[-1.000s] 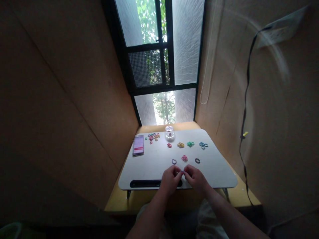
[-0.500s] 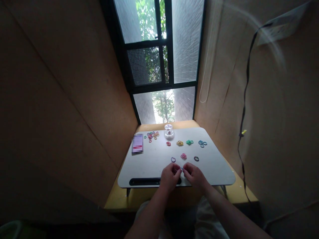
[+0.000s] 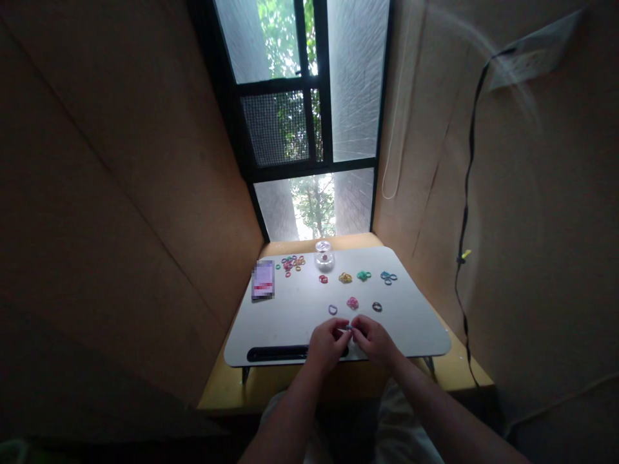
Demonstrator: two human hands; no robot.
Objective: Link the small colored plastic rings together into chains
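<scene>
Close together over the near edge of the white lap table [image 3: 290, 322], my left hand [image 3: 329, 341] and my right hand [image 3: 372, 338] meet at their fingertips. Both are closed in a pinch on a small bluish-grey hair tie [image 3: 349, 327], mostly covered by the fingers. Just beyond them lie a purple hair tie [image 3: 333, 309], a pink pile of hair ties [image 3: 353, 303] and a dark hair tie [image 3: 376, 307]. Farther back, red hair ties [image 3: 323, 279], yellow hair ties [image 3: 345, 278], green hair ties [image 3: 363, 276] and blue hair ties [image 3: 387, 278] form a row.
A clear plastic jar [image 3: 324, 258] stands at the back. Mixed hair ties [image 3: 293, 263] lie at the back left, near a blurred card or phone [image 3: 263, 280]. A black slot [image 3: 275, 354] runs along the table's near edge. Walls flank both sides; a cable [image 3: 465, 212] hangs right.
The view has shifted slightly. My fingertips have drawn closer together around the small hair tie. The piles on the table have not changed.
</scene>
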